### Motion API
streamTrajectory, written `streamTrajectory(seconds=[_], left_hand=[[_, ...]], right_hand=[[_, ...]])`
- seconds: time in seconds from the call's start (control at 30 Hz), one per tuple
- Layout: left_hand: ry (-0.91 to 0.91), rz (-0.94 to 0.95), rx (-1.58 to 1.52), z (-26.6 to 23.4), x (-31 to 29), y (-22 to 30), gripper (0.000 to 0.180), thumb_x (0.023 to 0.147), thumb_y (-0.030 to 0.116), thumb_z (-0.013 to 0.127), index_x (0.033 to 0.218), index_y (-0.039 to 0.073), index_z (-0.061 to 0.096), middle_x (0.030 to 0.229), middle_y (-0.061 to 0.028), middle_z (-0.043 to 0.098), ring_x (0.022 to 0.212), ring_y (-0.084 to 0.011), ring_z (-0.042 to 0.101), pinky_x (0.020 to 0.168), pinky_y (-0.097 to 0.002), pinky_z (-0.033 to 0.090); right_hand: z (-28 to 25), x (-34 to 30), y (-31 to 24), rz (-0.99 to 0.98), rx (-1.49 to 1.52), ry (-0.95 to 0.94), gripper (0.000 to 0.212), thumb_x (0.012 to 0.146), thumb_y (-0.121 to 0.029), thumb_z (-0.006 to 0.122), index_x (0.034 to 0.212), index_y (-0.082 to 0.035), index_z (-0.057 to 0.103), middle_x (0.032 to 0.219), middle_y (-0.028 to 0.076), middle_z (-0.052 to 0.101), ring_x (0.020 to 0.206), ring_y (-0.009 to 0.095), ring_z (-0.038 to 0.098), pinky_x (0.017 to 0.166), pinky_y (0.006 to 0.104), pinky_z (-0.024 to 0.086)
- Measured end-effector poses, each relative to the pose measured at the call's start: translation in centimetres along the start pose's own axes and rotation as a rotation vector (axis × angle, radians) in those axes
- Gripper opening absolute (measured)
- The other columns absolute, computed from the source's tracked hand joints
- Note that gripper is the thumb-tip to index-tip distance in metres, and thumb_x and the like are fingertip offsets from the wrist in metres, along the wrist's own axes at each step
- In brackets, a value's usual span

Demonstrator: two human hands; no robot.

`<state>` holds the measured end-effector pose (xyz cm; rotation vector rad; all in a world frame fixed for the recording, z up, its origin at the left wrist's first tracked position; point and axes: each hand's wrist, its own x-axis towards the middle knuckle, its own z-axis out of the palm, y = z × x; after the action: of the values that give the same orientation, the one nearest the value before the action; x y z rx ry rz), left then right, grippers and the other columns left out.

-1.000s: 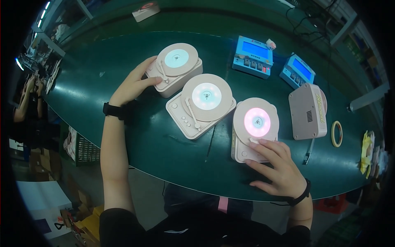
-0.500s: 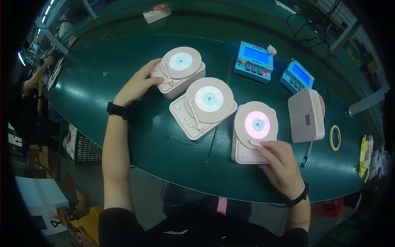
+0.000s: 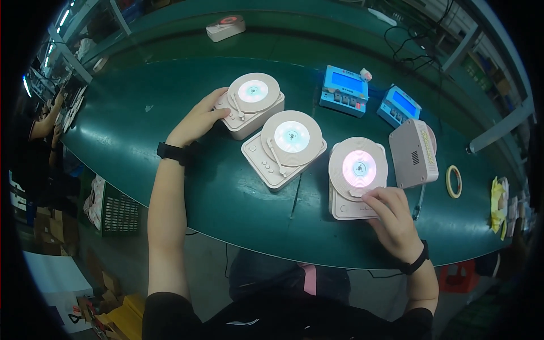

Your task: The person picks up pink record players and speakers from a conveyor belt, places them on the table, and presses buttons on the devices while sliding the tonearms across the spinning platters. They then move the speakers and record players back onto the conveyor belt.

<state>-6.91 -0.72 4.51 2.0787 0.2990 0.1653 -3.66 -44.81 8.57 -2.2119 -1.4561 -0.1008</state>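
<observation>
Three pale pink turntable-shaped speakers with glowing discs stand on the green table. The left speaker [image 3: 241,126] is gripped at its left side by my left hand [image 3: 199,118], thumb on its front by a knob. In the middle, another speaker [image 3: 266,164] stands untouched, its disc lit white. On the right, the third speaker [image 3: 345,209] glows pinkish. My right hand [image 3: 394,221] is at that speaker's lower right, thumb and forefinger closed on its tonearm [image 3: 357,194]. The hand covers part of the buttons there.
Beyond are two blue meters [image 3: 344,90] [image 3: 400,106] with lit screens. A speaker [image 3: 412,156] stands on its side at the right, near a tape roll [image 3: 454,181]. Another speaker [image 3: 225,28] sits far back. A green basket [image 3: 120,212] is below the left edge. Someone's arm [image 3: 42,127] shows far left.
The right speaker has shifted slightly right, closer to the speaker on its side, with my right hand still at its tonearm. The left disc's light has turned from bluish white to pinkish. The view shifted slightly.
</observation>
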Motion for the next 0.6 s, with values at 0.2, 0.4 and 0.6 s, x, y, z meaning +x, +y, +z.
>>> streamTrajectory(seconds=[0.2, 0.4, 0.6], left_hand=[[0.018, 0.015, 0.04, -0.2, -0.3, 0.1, 0.056, 0.091, 0.023, 0.056, 0.14, 0.0, 0.042, 0.138, -0.0191, 0.05, 0.129, -0.0287, 0.046, 0.11, -0.0345, 0.033], [0.239, 0.216, 0.123, -0.5, -7.0, 5.4, 0.061, 0.093, 0.032, 0.056, 0.142, 0.0, 0.04, 0.133, -0.0187, 0.052, 0.122, -0.0282, 0.05, 0.104, -0.037, 0.038], [-0.039, 0.174, -0.502, 4.9, -17.3, 8.6, 0.083, 0.092, 0.043, 0.056, 0.152, 0.003, 0.014, 0.134, -0.0147, 0.05, 0.12, -0.0242, 0.052, 0.1, -0.0367, 0.039]], right_hand=[[-2.4, 0.1, -2.5, -0.016, -0.067, -0.006, 0.057, 0.058, 0.015, 0.069, 0.112, -0.003, 0.062, 0.111, 0.014, 0.057, 0.1, 0.033, 0.055, 0.085, 0.0385, 0.048], [-3.5, 2.3, -6.0, -0.113, -0.041, 0.034, 0.05, 0.061, 0.012, 0.072, 0.107, -0.003, 0.064, 0.109, 0.014, 0.059, 0.097, 0.032, 0.057, 0.082, 0.038, 0.049], [-0.2, 6.8, -8.4, -0.285, 0.127, 0.042, 0.042, 0.066, 0.005, 0.073, 0.106, -0.003, 0.064, 0.11, 0.014, 0.059, 0.098, 0.032, 0.057, 0.082, 0.0376, 0.049]])
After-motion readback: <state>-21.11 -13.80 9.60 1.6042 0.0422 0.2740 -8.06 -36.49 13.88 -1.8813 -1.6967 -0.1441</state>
